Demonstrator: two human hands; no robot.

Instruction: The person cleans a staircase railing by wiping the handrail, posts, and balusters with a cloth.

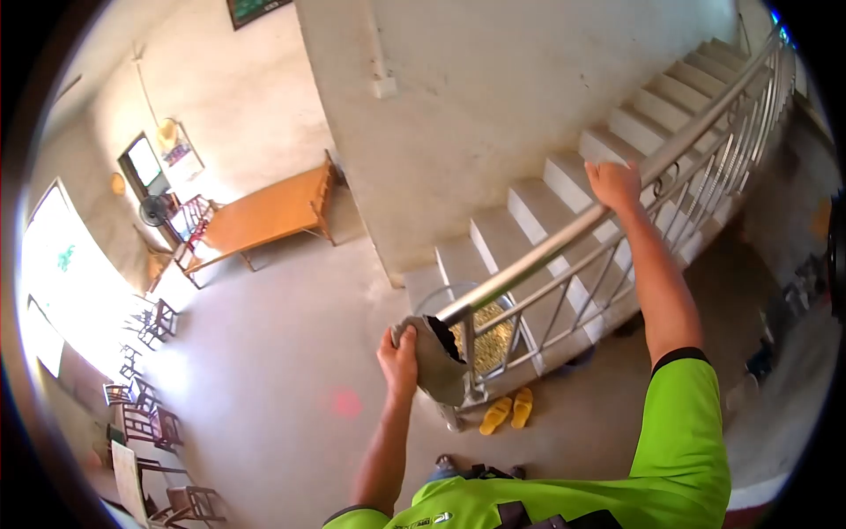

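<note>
My left hand (399, 360) grips a grey-brown cloth item (441, 366) with a dark opening, its thumb pressed over the top edge. This cloth hangs beside the lower end of the metal handrail (520, 260); whether it is a bag or a cap I cannot tell. Farther up the rail, my right hand (614, 185) is closed around the handrail, with the arm stretched out. Behind the balusters, a wide basin (520, 331) of pale yellow grain (491, 339) stands at the foot of the stairs, partly hidden by the railing and the cloth.
Concrete stairs (538, 212) climb to the upper right behind the railing. Yellow slippers (508, 412) lie on the floor near the rail post. A wooden bed (264, 216) stands against the far wall, and several wooden chairs (154, 425) line the left side.
</note>
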